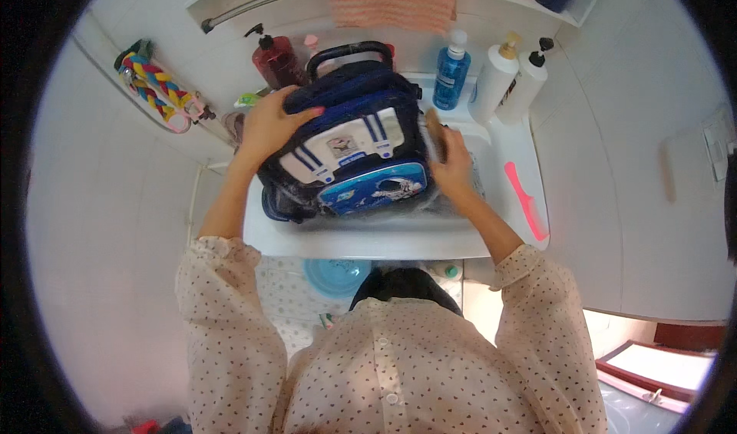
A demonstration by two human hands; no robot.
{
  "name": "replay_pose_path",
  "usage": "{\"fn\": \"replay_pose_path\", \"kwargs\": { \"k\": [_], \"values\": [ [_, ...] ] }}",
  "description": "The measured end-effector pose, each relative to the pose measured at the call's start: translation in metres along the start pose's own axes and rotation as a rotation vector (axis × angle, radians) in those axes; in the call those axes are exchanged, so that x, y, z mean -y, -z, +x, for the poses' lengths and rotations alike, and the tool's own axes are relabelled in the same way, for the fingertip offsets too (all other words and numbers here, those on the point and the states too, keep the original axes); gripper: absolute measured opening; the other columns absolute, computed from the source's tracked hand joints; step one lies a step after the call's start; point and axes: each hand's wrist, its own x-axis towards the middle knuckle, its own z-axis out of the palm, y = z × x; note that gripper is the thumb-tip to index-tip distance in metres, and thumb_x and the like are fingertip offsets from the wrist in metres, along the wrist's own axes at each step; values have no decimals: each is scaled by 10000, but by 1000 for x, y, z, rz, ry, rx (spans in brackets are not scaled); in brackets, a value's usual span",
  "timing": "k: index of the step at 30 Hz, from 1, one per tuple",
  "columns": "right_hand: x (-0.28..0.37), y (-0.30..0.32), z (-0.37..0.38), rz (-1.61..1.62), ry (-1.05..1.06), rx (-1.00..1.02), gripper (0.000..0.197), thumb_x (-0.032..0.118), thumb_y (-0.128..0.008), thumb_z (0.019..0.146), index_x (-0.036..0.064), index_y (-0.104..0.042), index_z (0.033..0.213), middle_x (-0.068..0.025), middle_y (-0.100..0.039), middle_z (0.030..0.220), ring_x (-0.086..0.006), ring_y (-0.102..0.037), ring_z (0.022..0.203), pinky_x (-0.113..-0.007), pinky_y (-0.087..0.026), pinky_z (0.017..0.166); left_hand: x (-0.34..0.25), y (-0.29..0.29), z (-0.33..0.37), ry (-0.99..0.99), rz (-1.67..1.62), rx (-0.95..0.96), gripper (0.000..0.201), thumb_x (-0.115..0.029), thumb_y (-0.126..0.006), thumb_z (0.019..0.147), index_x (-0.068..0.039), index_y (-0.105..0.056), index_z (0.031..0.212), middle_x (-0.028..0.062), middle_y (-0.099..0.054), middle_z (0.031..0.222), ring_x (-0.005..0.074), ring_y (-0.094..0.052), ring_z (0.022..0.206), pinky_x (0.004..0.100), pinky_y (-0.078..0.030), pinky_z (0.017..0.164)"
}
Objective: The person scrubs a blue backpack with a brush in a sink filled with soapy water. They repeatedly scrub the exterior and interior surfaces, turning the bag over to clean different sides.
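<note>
Nearest is the person's pale shirt (391, 380) with small dark dots. Under it there is a floor (285, 311) of patterned tiles, and on this floor stands a light blue basin (338, 278), partly hidden by the sink edge. Next comes the white sink (345, 245), with a wide, smooth rim. In it lies a dark blue backpack (349, 146), tilted, with a white flap and a blue picture pocket toward the person.

The right hand (454, 161) is closed around a brush (435, 131) with a brown back, at the right side of the backpack. The left hand (272, 123) is bent over its upper left part and has hold of it, the thumb on the front; the other fingers are partly hidden.

On the right rim lies a pink comb (525, 204). Behind the backpack stand a red pump bottle (278, 63), a blue bottle (451, 79) and two white pump bottles (493, 82). Farther, on the pale wall (115, 227), hangs a multicoloured braided cord (157, 85); at the top, a striped orange towel (391, 3) hangs beside a shelf (530, 8).
</note>
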Motion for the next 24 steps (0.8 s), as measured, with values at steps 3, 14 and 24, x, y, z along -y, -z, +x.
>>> {"fn": "replay_pose_path", "kwargs": {
  "k": [3, 14, 24],
  "values": [
    [-161, 21, -50, -446, -339, 226, 547, 172, -700, 774, 55, -504, 1270, -218, -584, 1210, -407, -577, 1079, -465, -496, 850, 15, -9, 19, -159, -539, 92, 517, -224, -761, 805, -80, -582, 1268, 116, -672, 1084, 207, -621, 1010, 321, -467, 897],
    [-105, 12, -71, -507, -462, 692, 462, 469, -401, 975, 198, -547, 1320, -192, -643, 1139, -355, -646, 966, -478, -513, 806, 12, -29, 7, -411, 220, -338, 499, -86, -730, 715, -62, -566, 1186, 151, -575, 1190, 377, -541, 1090, 416, -439, 957],
    [32, -39, 65, -65, -52, -203, 379, 390, -537, 953, 42, -509, 1098, -192, -599, 1027, -402, -628, 852, -470, -517, 681, -18, -34, 44, 134, -239, 10, 863, -398, -795, 776, 102, -407, 1363, 156, -606, 1170, 190, -614, 973, 301, -495, 814]
  ]
}}
